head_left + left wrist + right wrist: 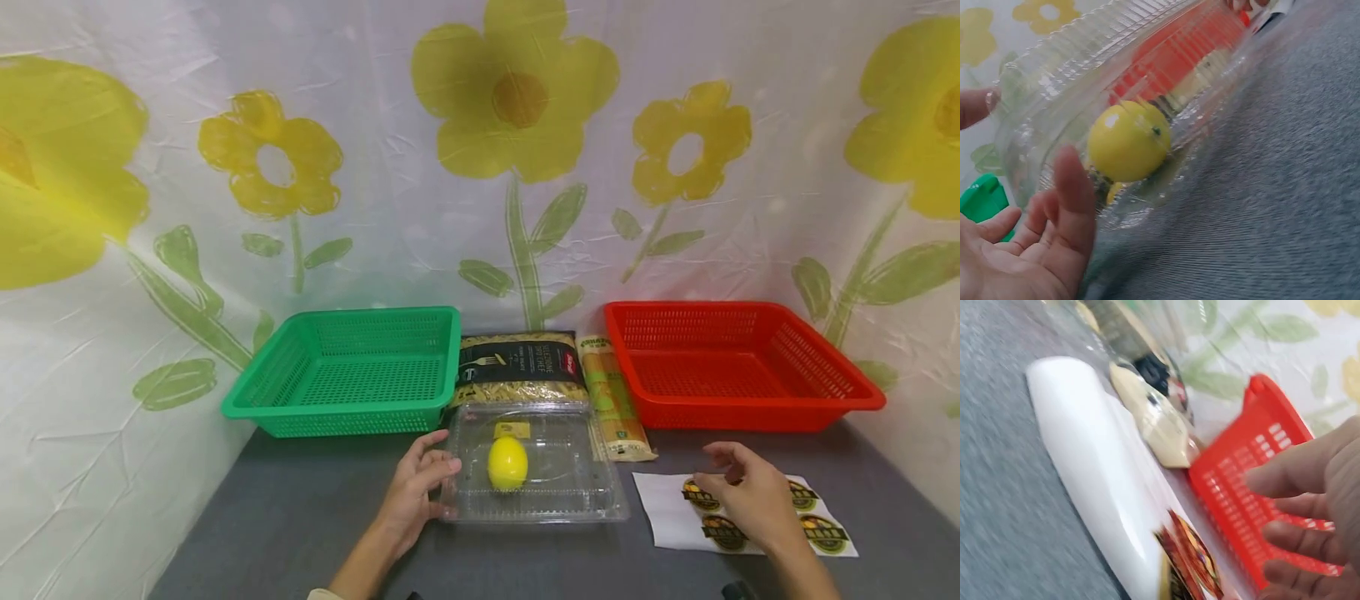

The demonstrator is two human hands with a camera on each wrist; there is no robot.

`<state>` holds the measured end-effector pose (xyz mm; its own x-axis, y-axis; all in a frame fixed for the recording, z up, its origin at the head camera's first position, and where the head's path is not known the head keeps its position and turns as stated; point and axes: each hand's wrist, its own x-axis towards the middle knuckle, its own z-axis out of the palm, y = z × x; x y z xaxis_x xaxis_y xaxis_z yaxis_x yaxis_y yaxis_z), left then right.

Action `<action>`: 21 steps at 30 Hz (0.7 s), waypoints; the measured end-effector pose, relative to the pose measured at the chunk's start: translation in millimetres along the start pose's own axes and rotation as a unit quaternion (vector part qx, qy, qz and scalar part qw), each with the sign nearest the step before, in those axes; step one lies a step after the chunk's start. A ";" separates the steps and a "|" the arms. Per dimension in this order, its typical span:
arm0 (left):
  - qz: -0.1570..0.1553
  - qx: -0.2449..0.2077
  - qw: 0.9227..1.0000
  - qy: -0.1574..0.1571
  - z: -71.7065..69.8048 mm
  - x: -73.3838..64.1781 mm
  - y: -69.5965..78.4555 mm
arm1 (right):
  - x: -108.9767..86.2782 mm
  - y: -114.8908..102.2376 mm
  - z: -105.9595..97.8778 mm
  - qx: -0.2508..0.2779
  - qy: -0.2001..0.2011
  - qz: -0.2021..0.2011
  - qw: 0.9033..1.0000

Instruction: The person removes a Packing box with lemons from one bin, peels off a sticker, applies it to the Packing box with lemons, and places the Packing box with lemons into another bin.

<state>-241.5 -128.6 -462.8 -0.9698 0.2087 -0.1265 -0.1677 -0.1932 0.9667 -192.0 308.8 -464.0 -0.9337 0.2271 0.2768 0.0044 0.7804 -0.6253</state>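
A clear plastic clamshell box (562,500) stands on the dark table with its lid down. Inside it lies a yellow, lemon-like fruit (507,463), its small green stem mark showing in the left wrist view (1129,141). My left hand (417,487) rests at the box's left side, fingers loosely spread, fingertips right at the edge. To the right is a white sheet (667,521) of round black, green and orange stickers (823,533). Over that sheet hovers my right hand (753,496), fingers loosely bent; the right wrist view shows its thumb and fingers (1304,544) apart, with nothing between them.
A green basket (352,417) stands at the back left and a red basket (750,412) at the back right. Between them lie a pasta bag (521,367), directly behind the box, and a long orange-and-green packet (615,400). A flowered cloth (397,225) hangs behind everything.
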 end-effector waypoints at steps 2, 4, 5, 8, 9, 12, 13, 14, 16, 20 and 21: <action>0.000 -0.020 1.000 0.000 0.3 0.3 -2.0 | 1.7 3.2 -3.0 -0.012 -0.035 0.018 0.999; 0.001 -0.027 1.000 0.000 0.5 0.6 -3.5 | 3.6 6.0 -4.1 -0.021 -0.067 0.028 0.997; 0.002 -0.028 1.000 0.000 0.5 0.8 -3.9 | 4.3 7.1 -4.0 -0.026 -0.078 0.031 0.996; 0.003 -0.033 0.999 0.002 0.1 0.9 -5.2 | 6.4 9.5 -2.3 -0.039 -0.101 0.035 0.994; 0.003 -0.035 0.999 0.001 -0.2 1.0 -5.5 | 6.5 9.9 -1.3 -0.041 -0.104 0.035 0.993; 0.005 -0.044 0.999 -0.004 -1.3 0.8 -7.3 | 6.9 10.2 0.2 -0.039 -0.112 0.040 0.992; 0.005 -0.050 0.999 -0.006 -1.7 0.6 -8.1 | 6.9 10.2 0.6 -0.037 -0.113 0.041 0.992; 0.005 -0.056 0.998 -0.009 -2.1 0.6 -9.2 | 7.1 10.2 0.9 -0.035 -0.114 0.043 0.992; 0.006 -0.069 0.997 -0.015 -2.9 0.4 -11.4 | 7.4 10.1 1.4 -0.033 -0.115 0.047 0.992; 0.012 -0.093 0.995 -0.023 -4.5 0.1 -16.0 | 7.5 10.3 2.3 -0.034 -0.119 0.056 0.991; 0.015 -0.097 0.995 -0.024 -4.7 -0.3 -16.8 | 7.5 10.5 2.5 -0.033 -0.120 0.058 0.990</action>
<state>-239.2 -129.9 -480.1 -0.9657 0.2457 -0.0836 -0.1753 -0.3802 0.9082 -199.8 317.2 -470.4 -0.9839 0.1778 0.0193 0.1322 0.7956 -0.5912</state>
